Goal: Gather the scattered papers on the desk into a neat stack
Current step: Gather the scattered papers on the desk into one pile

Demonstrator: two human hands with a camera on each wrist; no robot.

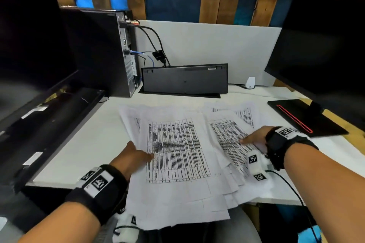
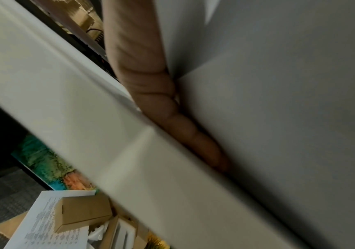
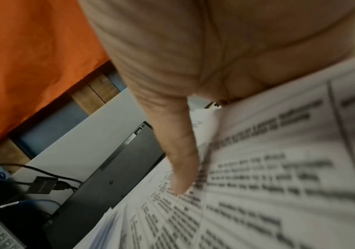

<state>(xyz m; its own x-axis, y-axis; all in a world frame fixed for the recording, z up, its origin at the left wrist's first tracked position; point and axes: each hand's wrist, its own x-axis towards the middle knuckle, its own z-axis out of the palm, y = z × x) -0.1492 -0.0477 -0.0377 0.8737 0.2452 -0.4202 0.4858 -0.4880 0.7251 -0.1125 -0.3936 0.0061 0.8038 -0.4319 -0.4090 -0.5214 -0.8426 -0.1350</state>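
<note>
Papers [image 1: 177,156] lay fanned on the desk [image 1: 92,144]; left hand [image 1: 132,159] pinched their left edge, right hand [image 1: 254,137] pressed flat on the right sheets.

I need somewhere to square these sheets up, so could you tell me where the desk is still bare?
Bare desk lies left of the papers, bordered by the black base and computer tower. A narrower strip runs between the papers and the propped keyboard. The middle and front edge are crowded with overlapping sheets.
</note>
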